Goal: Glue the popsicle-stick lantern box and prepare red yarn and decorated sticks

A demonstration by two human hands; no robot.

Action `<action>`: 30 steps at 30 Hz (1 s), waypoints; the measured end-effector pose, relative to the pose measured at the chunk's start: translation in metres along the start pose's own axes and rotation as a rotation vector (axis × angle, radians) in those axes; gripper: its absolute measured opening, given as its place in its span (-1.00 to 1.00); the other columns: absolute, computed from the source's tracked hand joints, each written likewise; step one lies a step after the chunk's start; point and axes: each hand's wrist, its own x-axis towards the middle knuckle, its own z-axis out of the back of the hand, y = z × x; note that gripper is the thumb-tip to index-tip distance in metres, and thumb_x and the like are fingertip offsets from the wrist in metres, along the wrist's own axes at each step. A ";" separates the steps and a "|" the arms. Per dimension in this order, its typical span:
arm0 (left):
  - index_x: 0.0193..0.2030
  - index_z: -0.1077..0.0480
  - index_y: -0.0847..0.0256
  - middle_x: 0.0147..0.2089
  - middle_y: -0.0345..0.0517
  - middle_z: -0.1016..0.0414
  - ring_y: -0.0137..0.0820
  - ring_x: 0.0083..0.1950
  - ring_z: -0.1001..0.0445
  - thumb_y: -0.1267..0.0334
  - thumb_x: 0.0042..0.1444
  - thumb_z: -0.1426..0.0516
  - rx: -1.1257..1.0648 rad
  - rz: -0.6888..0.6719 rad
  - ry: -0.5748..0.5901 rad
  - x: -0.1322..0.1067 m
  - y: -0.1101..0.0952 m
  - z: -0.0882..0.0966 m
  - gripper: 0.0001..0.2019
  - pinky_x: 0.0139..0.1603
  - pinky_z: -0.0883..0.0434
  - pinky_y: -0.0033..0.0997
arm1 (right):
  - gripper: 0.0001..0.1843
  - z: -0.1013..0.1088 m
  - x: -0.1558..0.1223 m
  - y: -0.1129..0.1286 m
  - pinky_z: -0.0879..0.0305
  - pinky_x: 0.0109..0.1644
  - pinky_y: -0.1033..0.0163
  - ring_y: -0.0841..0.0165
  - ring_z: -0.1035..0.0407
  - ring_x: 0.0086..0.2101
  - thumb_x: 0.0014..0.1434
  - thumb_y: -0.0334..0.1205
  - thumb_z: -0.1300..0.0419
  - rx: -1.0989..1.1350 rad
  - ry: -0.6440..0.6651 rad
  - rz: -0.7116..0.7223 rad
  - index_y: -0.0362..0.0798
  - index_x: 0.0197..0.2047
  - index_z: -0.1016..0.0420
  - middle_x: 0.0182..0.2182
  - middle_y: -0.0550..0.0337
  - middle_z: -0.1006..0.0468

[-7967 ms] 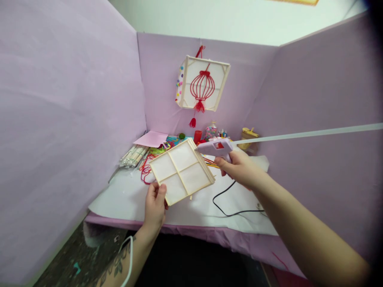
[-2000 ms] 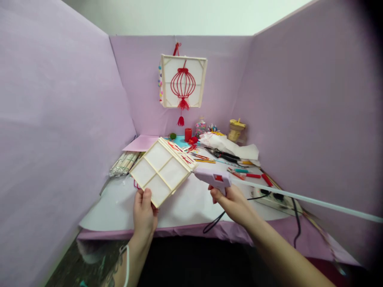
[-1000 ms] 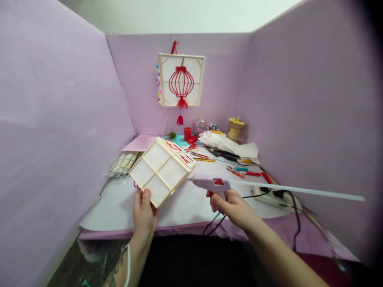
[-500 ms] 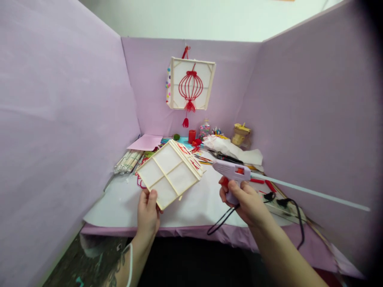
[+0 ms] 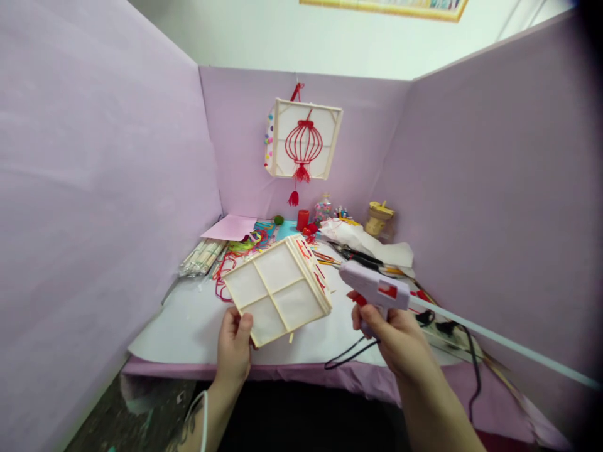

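I see the left hand (image 5: pixel 235 345) gripping a stick-framed box (image 5: pixel 270 293) by its near corner, right hand (image 5: pixel 396 333) wrapped around a lilac glue gun (image 5: pixel 372 285) beside it. I'd judge the box light, its white panels fragile: hold the stiffer sticks. Red shapes on the face nearest the right hand are too foreshortened to read.

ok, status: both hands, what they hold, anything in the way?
Left hand: gripping wooden-framed box, near-left edge. Right hand: holding glue gun, nozzle apart from box. Black cord loops below gun in view.
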 end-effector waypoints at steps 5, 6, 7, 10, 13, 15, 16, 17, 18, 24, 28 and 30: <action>-0.25 -0.31 0.17 -0.47 -0.30 -0.31 -0.52 -0.55 -0.26 -0.06 -0.08 -0.30 0.035 -0.021 0.016 -0.002 0.010 0.004 -0.58 -0.62 -0.21 -0.58 | -0.65 0.000 0.003 0.028 -0.34 -0.30 0.13 0.18 -0.40 -0.34 0.18 0.11 -0.14 -0.378 -0.031 0.173 -0.02 -0.31 -0.49 -0.37 0.04 -0.56; -0.25 -0.32 0.18 -0.46 -0.29 -0.33 -0.51 -0.54 -0.27 -0.07 -0.09 -0.31 0.045 -0.027 0.011 -0.003 0.011 0.005 -0.57 -0.60 -0.22 -0.57 | -0.66 0.000 0.004 0.034 -0.34 -0.26 0.11 0.16 -0.41 -0.31 0.19 0.09 -0.14 -0.435 -0.041 0.212 -0.02 -0.29 -0.50 -0.35 0.04 -0.56; -0.24 -0.34 0.18 -0.44 -0.27 -0.34 -0.49 -0.52 -0.29 -0.07 -0.10 -0.31 0.059 -0.033 0.010 -0.004 0.011 0.005 -0.56 -0.58 -0.24 -0.56 | -0.68 0.000 0.003 0.039 -0.34 -0.23 0.09 0.15 -0.41 -0.30 0.20 0.07 -0.13 -0.482 -0.045 0.254 -0.01 -0.27 -0.50 -0.34 0.04 -0.56; -0.28 -0.36 0.19 -0.42 -0.22 -0.36 -0.46 -0.49 -0.32 -0.08 -0.10 -0.31 0.141 -0.064 0.026 -0.009 0.010 0.005 -0.58 -0.54 -0.29 -0.52 | -0.73 0.002 0.002 0.048 -0.33 -0.14 0.07 0.13 -0.42 -0.24 0.23 -0.01 -0.11 -0.573 -0.039 0.365 0.00 -0.21 -0.51 -0.27 0.04 -0.56; -0.32 -0.35 0.20 -0.45 -0.23 -0.33 -0.46 -0.51 -0.31 -0.11 -0.08 -0.28 0.243 -0.097 0.045 -0.013 0.005 0.003 -0.59 -0.56 -0.30 -0.50 | -0.75 0.005 0.001 0.051 -0.33 -0.10 0.08 0.12 -0.43 -0.19 0.24 -0.04 -0.11 -0.603 -0.040 0.405 0.01 -0.15 -0.49 -0.23 0.04 -0.55; -0.33 -0.34 0.19 -0.48 -0.24 -0.31 -0.45 -0.54 -0.29 -0.13 -0.07 -0.26 0.286 -0.102 0.056 -0.016 0.003 0.001 -0.58 -0.59 -0.29 -0.50 | -0.74 0.007 0.000 0.049 -0.34 -0.13 0.10 0.13 -0.43 -0.23 0.24 -0.03 -0.11 -0.611 -0.040 0.395 0.01 -0.15 -0.49 -0.28 0.04 -0.55; -0.33 -0.33 0.19 -0.49 -0.25 -0.30 -0.46 -0.55 -0.29 -0.14 -0.06 -0.25 0.299 -0.101 0.065 -0.016 0.003 0.001 -0.58 -0.60 -0.29 -0.49 | -0.73 0.007 -0.001 0.048 -0.34 -0.14 0.10 0.13 -0.43 -0.25 0.24 -0.02 -0.11 -0.616 -0.046 0.389 0.00 -0.16 -0.49 -0.31 0.04 -0.54; -0.33 -0.32 0.19 -0.49 -0.25 -0.29 -0.46 -0.56 -0.28 -0.15 -0.05 -0.24 0.309 -0.100 0.077 -0.017 0.003 0.000 -0.58 -0.62 -0.29 -0.49 | -0.72 0.008 -0.001 0.047 -0.34 -0.15 0.10 0.13 -0.43 -0.26 0.24 -0.01 -0.11 -0.622 -0.054 0.381 0.00 -0.17 -0.49 -0.33 0.04 -0.54; -0.33 -0.31 0.19 -0.50 -0.26 -0.29 -0.46 -0.56 -0.28 -0.15 -0.04 -0.23 0.317 -0.100 0.086 -0.018 0.003 -0.001 -0.58 -0.63 -0.28 -0.49 | -0.72 0.008 -0.002 0.046 -0.34 -0.16 0.11 0.13 -0.43 -0.27 0.23 0.00 -0.11 -0.627 -0.063 0.375 -0.01 -0.17 -0.50 -0.34 0.03 -0.54; -0.34 -0.29 0.19 -0.51 -0.29 -0.27 -0.48 -0.58 -0.28 -0.16 -0.02 -0.20 0.353 -0.117 0.103 -0.020 0.003 -0.003 -0.57 -0.63 -0.29 -0.50 | -0.68 0.007 -0.002 0.045 -0.33 -0.21 0.15 0.18 -0.43 -0.33 0.24 0.03 -0.09 -0.677 -0.091 0.364 -0.01 -0.16 -0.51 -0.36 0.07 -0.54; -0.33 -0.28 0.20 -0.51 -0.30 -0.27 -0.49 -0.57 -0.28 -0.16 -0.01 -0.19 0.380 -0.132 0.113 -0.020 0.000 -0.003 -0.57 -0.61 -0.29 -0.51 | -0.69 0.005 -0.001 0.046 -0.33 -0.25 0.17 0.22 -0.42 -0.37 0.24 0.00 -0.08 -0.694 -0.110 0.398 -0.03 -0.21 -0.52 -0.39 0.10 -0.53; -0.33 -0.28 0.21 -0.51 -0.31 -0.26 -0.49 -0.57 -0.28 -0.15 0.00 -0.18 0.388 -0.136 0.123 -0.020 0.000 -0.002 -0.58 -0.61 -0.29 -0.51 | -0.68 0.005 -0.001 0.046 -0.35 -0.26 0.17 0.21 -0.43 -0.36 0.24 0.00 -0.08 -0.697 -0.113 0.417 -0.05 -0.22 -0.52 -0.37 0.09 -0.53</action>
